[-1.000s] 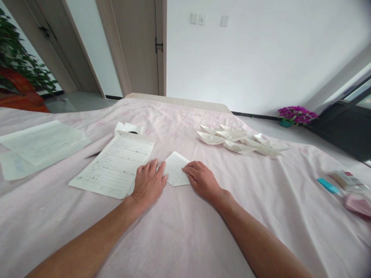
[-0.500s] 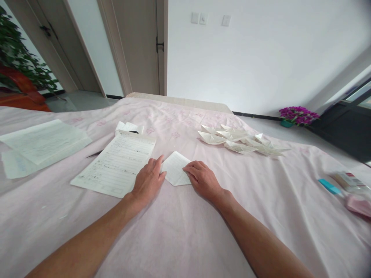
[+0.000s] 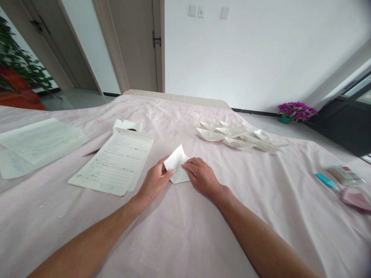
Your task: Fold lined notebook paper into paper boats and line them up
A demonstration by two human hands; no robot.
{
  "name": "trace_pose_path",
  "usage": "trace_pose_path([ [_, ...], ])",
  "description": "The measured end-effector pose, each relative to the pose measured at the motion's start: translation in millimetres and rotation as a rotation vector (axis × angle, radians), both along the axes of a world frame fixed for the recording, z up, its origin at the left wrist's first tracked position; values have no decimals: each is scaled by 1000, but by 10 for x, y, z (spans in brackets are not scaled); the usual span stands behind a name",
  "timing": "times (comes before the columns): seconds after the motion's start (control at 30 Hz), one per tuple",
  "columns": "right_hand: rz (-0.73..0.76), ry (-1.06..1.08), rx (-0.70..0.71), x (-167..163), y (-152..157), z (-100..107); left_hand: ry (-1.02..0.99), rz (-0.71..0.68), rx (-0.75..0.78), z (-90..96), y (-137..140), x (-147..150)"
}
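Note:
Between my hands is a small folded sheet of paper (image 3: 177, 164), its left flap raised off the cloth. My left hand (image 3: 156, 178) pinches that flap, thumb in front and fingers behind. My right hand (image 3: 202, 175) has its fingers pressed together on the paper's right side, holding it against the bed. Just left of my left hand lie lined sheets with writing (image 3: 116, 160). Several folded paper boats (image 3: 232, 134) sit in a group beyond my right hand.
A pink flowered cloth (image 3: 179, 231) covers the surface. More written sheets (image 3: 40, 141) lie far left, and a dark pointed tip (image 3: 92, 152) shows beside the lined sheets. At right are a blue item (image 3: 326, 180), a clear-wrapped pack (image 3: 345, 175) and a pink object (image 3: 356, 198).
My left hand has taken hold of the paper's left side and lifted it into a raised flap. My right hand stays on the right side. The view has shifted slightly.

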State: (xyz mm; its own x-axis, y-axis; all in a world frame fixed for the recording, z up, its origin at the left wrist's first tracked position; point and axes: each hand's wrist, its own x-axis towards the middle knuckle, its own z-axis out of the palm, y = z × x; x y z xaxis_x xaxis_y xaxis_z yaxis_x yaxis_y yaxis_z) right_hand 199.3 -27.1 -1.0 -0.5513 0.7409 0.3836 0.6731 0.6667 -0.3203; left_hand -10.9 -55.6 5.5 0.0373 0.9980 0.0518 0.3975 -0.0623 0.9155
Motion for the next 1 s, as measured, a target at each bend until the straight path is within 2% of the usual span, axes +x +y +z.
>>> trace_pose_path([
  [0.13,-2,1,-6,-3,9,-4,382,-36,-22,19,-8,65],
  [0.2,-2,4,-9,-4,11,-1,463,-12,-3,35,7,67],
  [0.43,14,-36,-10,-78,-87,42,544,95,-15,62,154,-118],
  [0.57,-1,-103,-12,-192,-207,101,575,128,27,51,206,-195],
  [0.73,-51,-127,-36,-264,-287,134,573,-17,69,65,95,-157],
  [0.83,-66,-62,-65,-231,-241,111,583,-49,60,58,55,-153],
  [1.0,-325,84,-84,-134,-77,82,494,-142,-22,20,196,-269],
])
